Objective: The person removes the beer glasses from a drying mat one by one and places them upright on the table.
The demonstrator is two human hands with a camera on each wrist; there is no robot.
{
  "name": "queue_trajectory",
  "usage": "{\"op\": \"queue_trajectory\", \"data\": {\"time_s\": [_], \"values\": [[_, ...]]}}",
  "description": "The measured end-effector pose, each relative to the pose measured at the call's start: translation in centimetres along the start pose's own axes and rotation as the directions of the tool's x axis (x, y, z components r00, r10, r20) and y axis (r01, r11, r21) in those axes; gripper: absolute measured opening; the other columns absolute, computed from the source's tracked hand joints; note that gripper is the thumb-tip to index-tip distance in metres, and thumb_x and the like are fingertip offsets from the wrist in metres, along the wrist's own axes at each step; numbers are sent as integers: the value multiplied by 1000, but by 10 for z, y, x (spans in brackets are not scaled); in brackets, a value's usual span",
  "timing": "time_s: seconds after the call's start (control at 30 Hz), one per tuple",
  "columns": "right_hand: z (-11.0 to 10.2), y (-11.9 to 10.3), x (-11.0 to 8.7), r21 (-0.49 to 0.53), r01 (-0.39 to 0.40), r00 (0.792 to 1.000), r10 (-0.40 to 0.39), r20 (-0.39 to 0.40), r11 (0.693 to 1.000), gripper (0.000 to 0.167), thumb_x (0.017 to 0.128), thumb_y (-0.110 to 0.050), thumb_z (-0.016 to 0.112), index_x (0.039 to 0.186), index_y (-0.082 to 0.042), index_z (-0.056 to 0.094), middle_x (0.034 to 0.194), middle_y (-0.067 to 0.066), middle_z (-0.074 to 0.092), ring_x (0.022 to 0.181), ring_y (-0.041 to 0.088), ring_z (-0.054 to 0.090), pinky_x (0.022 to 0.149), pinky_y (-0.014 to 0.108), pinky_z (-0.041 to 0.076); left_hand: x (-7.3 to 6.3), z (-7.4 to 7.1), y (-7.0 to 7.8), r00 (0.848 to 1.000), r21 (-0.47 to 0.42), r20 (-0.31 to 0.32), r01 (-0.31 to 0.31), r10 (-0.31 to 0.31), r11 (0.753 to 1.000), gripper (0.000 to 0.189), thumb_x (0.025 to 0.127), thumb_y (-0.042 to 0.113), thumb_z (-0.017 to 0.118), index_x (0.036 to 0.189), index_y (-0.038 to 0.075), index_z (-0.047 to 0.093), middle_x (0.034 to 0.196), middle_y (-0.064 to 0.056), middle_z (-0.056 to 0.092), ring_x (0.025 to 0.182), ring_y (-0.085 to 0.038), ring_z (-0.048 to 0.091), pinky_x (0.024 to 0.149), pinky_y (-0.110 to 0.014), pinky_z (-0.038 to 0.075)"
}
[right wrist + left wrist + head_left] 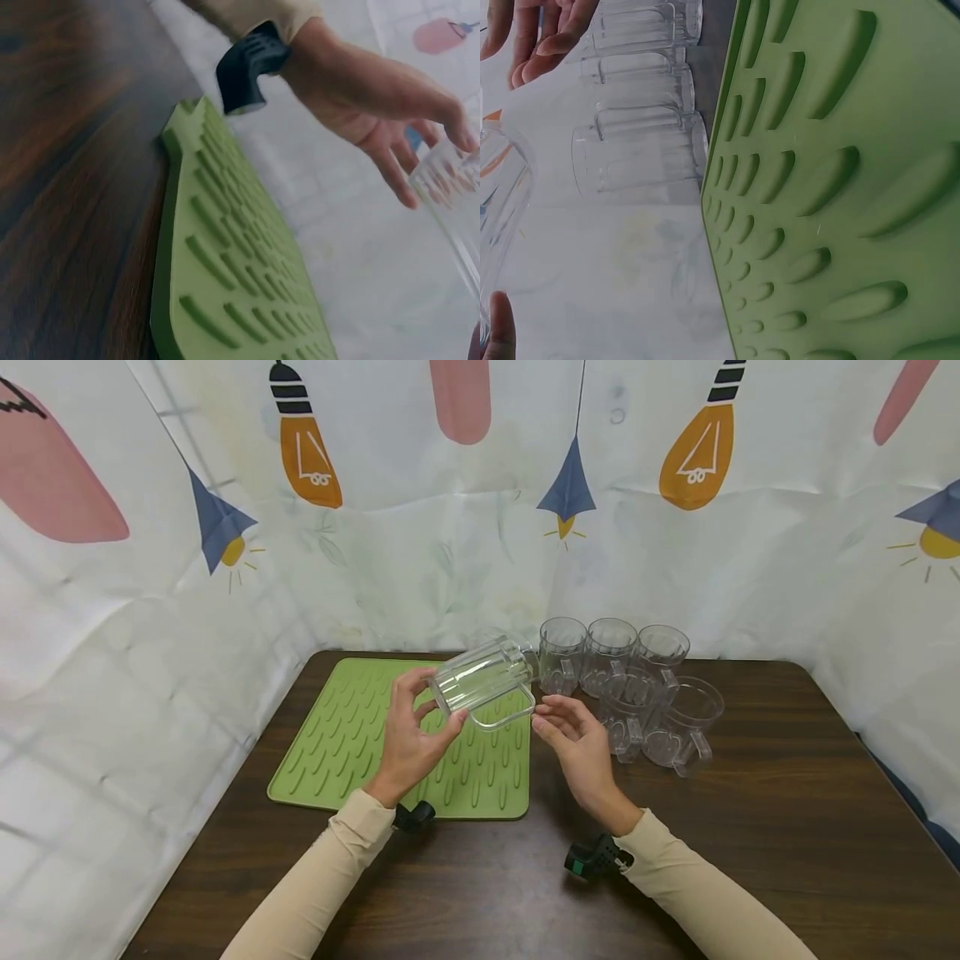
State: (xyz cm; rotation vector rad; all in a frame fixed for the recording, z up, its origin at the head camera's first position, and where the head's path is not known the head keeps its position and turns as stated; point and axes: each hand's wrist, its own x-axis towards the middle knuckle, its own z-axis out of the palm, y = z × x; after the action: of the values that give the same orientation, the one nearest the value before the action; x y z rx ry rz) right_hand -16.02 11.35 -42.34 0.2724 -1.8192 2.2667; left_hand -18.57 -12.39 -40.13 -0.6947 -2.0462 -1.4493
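A clear glass mug [483, 675] is held tilted on its side above the green ridged mat [322, 760]. My left hand [412, 743] grips one end of it, thumb below and fingers over the top. In the right wrist view, the left hand's fingers [397, 176] spread around that end of the mug [457, 195]. The mug's handle faces down and to the right. My right hand [583, 756] is beside it, fingers loosely bent, fingertips close to the handle's corner. In the left wrist view, the right hand [547, 37] shows relaxed fingers with nothing between them.
Several more clear mugs stand upright in two rows at the back right, including a front-row mug [682, 722] and a back-row mug [562, 656]. The dark wooden table [787, 827] holds the mat and mugs. A patterned cloth [465, 552] hangs behind.
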Motion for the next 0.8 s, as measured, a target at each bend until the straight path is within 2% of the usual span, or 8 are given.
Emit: {"op": "queue_trajectory", "data": {"time_s": [0.07, 0.2, 0.4, 0.5, 0.63, 0.8], "values": [[1, 1, 1, 112, -53, 999, 52, 12, 992, 36, 97, 3, 66, 132, 6, 57, 112, -1, 68, 103, 6, 69, 94, 22, 60, 0, 0, 0, 1000, -4, -6, 1, -1, 1000, 67, 88, 0, 76, 145, -1, 42, 145, -24, 43, 132, -39, 56, 98, -49, 62], [5, 3, 2, 298, -121, 993, 114, 44, 947, 26, 100, 5, 60, 125, -2, 61, 106, -4, 69, 101, 7, 71, 94, 22, 60, 1, 2, 2, 1000, -26, -17, 11, -12, 1000, 67, 87, 0, 76, 145, -1, 43, 144, -24, 42, 131, -34, 56, 99, -46, 62], [13, 6, 3, 456, -175, 985, 159, 73, 872, 21, 103, 4, 57, 114, -9, 69, 104, -3, 72, 95, 8, 73, 88, 19, 61, 1, 6, 3, 1000, -41, -21, 6, -7, 999, 68, 87, 0, 76, 145, -1, 42, 144, -25, 41, 132, -33, 56, 99, -45, 62], [16, 9, 4, 498, -187, 982, 148, 118, 847, 18, 104, 0, 58, 114, -9, 69, 106, -3, 73, 95, 7, 73, 89, 19, 61, 2, 7, 2, 1000, -46, -23, 9, -10, 999, 67, 88, 0, 76, 146, -1, 42, 145, -24, 41, 133, -33, 55, 99, -46, 62], [20, 12, 4, 560, -187, 977, 91, 195, 807, 17, 103, -3, 61, 114, -11, 71, 104, -4, 74, 98, 6, 72, 92, 18, 60, 3, 9, 1, 999, -52, -28, 24, -25, 998, 68, 88, 0, 76, 146, 0, 42, 146, -23, 41, 136, -34, 55, 100, -43, 62], [27, 8, 5, 623, -190, 971, 52, 232, 759, 18, 103, -4, 61, 114, -12, 71, 107, -2, 77, 104, 7, 73, 94, 18, 59, 3, 10, 1, 998, -70, -25, 47, -49, 996, 69, 88, 0, 76, 146, -3, 39, 146, -24, 40, 137, -37, 54, 101, -43, 61]]}}
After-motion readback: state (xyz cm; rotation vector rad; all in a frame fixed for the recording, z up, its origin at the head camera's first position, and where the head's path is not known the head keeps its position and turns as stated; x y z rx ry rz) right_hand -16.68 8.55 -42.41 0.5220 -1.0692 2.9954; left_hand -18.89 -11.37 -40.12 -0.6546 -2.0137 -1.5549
